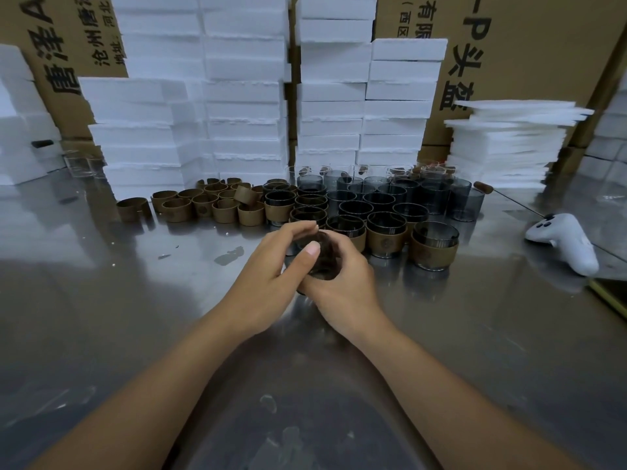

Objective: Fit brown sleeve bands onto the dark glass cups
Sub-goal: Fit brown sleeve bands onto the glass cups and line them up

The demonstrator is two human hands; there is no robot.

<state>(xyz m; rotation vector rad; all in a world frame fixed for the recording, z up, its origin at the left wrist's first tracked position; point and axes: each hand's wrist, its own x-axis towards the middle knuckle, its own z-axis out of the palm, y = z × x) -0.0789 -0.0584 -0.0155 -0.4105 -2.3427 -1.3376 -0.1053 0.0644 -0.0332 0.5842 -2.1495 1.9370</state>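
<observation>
- Some banded cups (434,247) stand in the near rows; many bare dark glass cups (412,195) wait behind, with loose brown sleeve bands (203,203) to their left.
- The left hand (271,266) and right hand (344,286) both curl round one cup (320,257) near centre; its band's seating cannot be told.
- The glass forms smooth, smoky cylinders; the bands are matte split rings; the steel table (135,317) is glossy.
</observation>
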